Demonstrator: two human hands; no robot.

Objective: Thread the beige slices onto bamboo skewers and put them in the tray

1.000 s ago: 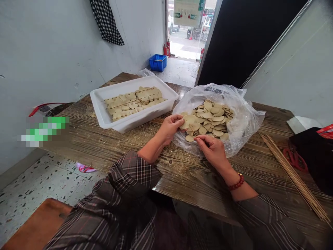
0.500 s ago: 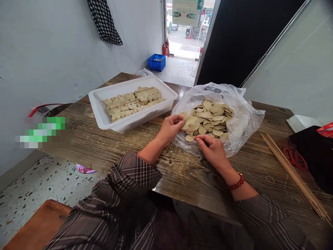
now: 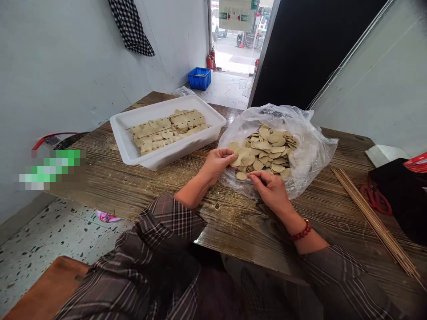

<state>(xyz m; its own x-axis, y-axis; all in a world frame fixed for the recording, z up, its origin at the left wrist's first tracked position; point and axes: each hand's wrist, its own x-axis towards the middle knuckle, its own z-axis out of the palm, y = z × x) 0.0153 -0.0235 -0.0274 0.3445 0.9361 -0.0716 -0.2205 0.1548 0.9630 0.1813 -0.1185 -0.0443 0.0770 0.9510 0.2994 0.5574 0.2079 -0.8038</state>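
Note:
My left hand pinches a pale round slice at the near edge of the bag. A thin wooden skewer meets that slice, its other end closed between the fingertips of my right hand. Behind both hands an open clear plastic bag holds a heap of loose pale slices. To the left is a white plastic tray with several skewers of threaded slices lying flat in it.
A bundle of bare wooden skewers lies on the wooden table at the right. Beyond it are red-handled scissors and a black bag. A blue crate stands on the floor near the doorway.
The whole view has shifted slightly. My hands stay nearly in place, with the slice and skewer still held between them.

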